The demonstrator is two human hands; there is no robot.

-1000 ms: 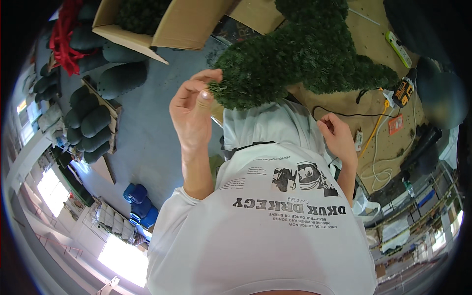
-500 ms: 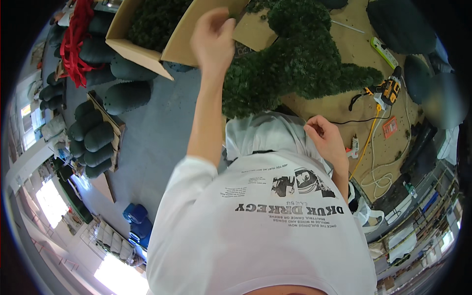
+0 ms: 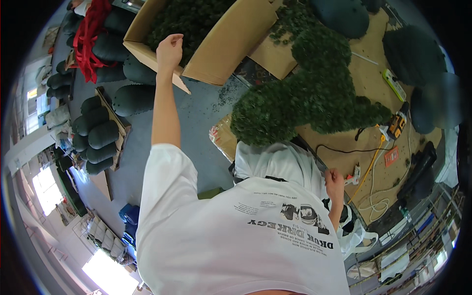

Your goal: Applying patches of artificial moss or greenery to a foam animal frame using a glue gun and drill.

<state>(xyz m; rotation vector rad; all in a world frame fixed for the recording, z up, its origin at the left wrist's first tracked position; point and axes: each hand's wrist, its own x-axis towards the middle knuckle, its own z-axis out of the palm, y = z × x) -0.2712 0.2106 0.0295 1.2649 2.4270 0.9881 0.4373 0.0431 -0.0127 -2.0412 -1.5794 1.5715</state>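
Observation:
My left hand [image 3: 169, 51] is raised at the near edge of an open cardboard box [image 3: 231, 42], its fingers curled together; whatever may be in them is hidden. Dark green artificial foliage [image 3: 196, 19] fills the box. My right hand [image 3: 335, 183] hangs beside my right thigh, fingers bent inward, next to a glue gun [image 3: 353, 176] at the table's edge. I cannot see into its palm. In front of me, a bushy green shape covered in artificial foliage [image 3: 314, 88] lies across the brown table [image 3: 329, 147], apart from both hands.
A yellow-black power drill [image 3: 397, 123], a green-white power strip [image 3: 394, 84], an orange packet [image 3: 392, 156] and loose cords lie on the table at right. Dark green rounded forms [image 3: 101, 135] are stacked on the floor at left. Red straps [image 3: 88, 44] hang beyond them.
My left hand has moved left, from beside the box's outer wall to its opening edge. My right hand has lowered toward the glue gun. My body has turned, shifting the whole view.

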